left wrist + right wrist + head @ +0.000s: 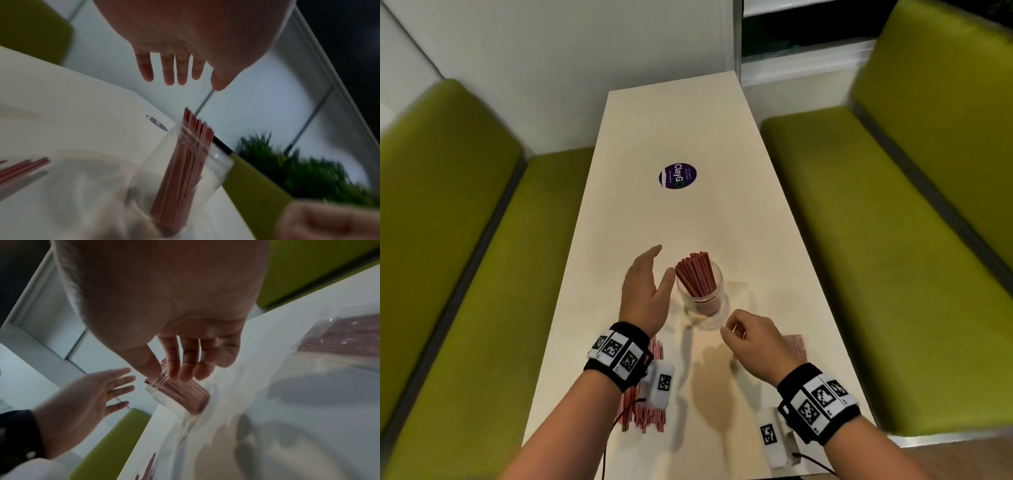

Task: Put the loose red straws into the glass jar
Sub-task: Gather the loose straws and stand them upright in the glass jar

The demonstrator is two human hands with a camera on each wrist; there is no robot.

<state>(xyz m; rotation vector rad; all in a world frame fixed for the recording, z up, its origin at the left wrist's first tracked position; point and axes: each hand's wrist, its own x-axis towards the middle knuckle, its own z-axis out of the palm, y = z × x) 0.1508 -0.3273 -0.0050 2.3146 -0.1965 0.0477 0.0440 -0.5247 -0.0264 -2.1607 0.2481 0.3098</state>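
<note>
A: Where is the glass jar (702, 301)?

B: Upright on the pale table (688, 137), near the person's end. A bundle of red straws (693, 274) stands in it, leaning toward the left, tops above the rim.

A: Any straws outside it?

B: Yes, a pile of loose straws (643, 411) lies flat on the table, partly hidden under the left wrist. A packet of straws (796, 346) lies behind the right hand.

A: And the hands?

B: The left hand (643, 287) hovers just beside the jar's left, fingers straight and spread, holding nothing; its thumb is close to the straw tops. The right hand (753, 339) is near the jar's near side, fingers loosely bent, nothing in them.

A: Anything else?

B: A round purple sticker (677, 175) farther up the table, and green benches (465, 240) on both sides.
</note>
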